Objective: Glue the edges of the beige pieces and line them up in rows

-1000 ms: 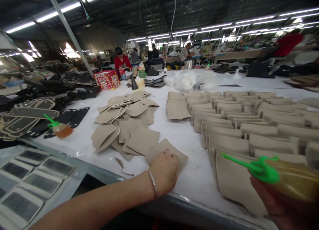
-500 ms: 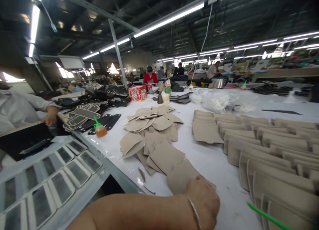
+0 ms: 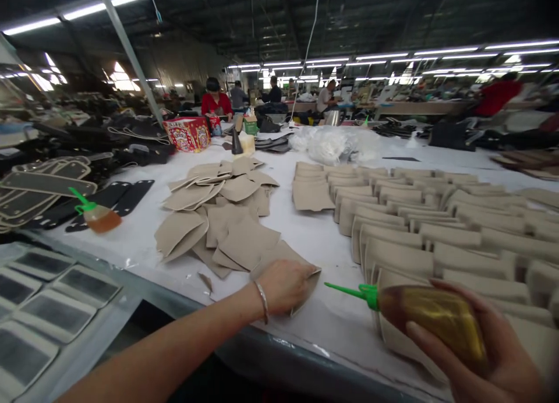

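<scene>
My left hand point(image 3: 286, 286), with a bracelet at the wrist, is closed on a beige piece point(image 3: 308, 292) at the near end of a loose pile of beige pieces point(image 3: 236, 222). My right hand point(image 3: 493, 339) is wrapped round a bottle of amber liquid point(image 3: 432, 315) at the lower right. The bottle lies on its side in the hand, its green nozzle pointing left towards the held piece, a gap between them. Behind and right of the bottle stand rows of folded beige pieces point(image 3: 388, 234).
A second green-tipped bottle point(image 3: 102, 218) is on the table at left, beside black straps point(image 3: 126, 199). Pale-framed dark panels point(image 3: 56, 313) fill the lower left. Farther back are a red box point(image 3: 187, 134), clear plastic bags point(image 3: 332, 144) and a person in red point(image 3: 217, 103).
The view has swung right. My right hand has come into view with the bottle, of which only the green nozzle showed before. My left hand now shows farther left and higher.
</scene>
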A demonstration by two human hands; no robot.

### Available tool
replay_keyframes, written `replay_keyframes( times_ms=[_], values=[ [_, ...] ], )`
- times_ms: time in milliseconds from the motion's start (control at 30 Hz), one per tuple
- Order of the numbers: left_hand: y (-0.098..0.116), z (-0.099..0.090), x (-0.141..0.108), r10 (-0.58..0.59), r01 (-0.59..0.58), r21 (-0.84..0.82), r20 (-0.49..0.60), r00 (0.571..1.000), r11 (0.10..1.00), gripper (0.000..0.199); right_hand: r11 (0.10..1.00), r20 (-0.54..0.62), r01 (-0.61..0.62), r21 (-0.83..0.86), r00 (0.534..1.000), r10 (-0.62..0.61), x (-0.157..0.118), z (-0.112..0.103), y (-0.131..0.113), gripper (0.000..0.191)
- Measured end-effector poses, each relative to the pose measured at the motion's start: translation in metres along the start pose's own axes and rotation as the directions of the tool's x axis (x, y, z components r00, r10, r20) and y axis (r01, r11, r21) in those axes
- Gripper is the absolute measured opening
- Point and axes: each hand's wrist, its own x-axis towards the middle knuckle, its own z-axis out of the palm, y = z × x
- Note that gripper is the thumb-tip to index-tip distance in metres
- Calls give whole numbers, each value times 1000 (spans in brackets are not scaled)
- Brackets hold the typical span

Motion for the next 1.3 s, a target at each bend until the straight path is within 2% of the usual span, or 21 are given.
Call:
replay_keyframes(
  times_ms=[100,300,400,700,800,1000,1200,1300],
  values=[
    [0,2,-1,30,-30,4,-16,999,1000,47,999,72,42,-20,997,-40,4,9,-11,55],
    [0,1,-1,42,-42,11,-14,999,999,49,999,67,44,-3,997,-43,6,29,-30,57],
    [0,1,-1,41,-41,3,-5,999,999,49,990,78,143,-3,987,-142,11,34,-27,56],
    [0,2,-2,1,0,15,-12,1000,1000,46,967,110,252,-38,963,-246,13,38,-10,53],
    [3,0,-4,11,-11,63,-4,1000,998,43,980,136,196,-34,972,-190,13,37,-7,54],
    [7,-1,-8,25,-23,142,-12,1000,990,39,991,86,123,-46,989,-119,15,37,-7,59],
    [3,2,-8,34,-31,151,-17,999,988,40,998,195,52,40,979,-59,10,34,-2,55],
    [1,3,-8,46,-41,152,-27,999,987,40,998,181,-15,54,984,5,13,34,0,57]
  ],
)
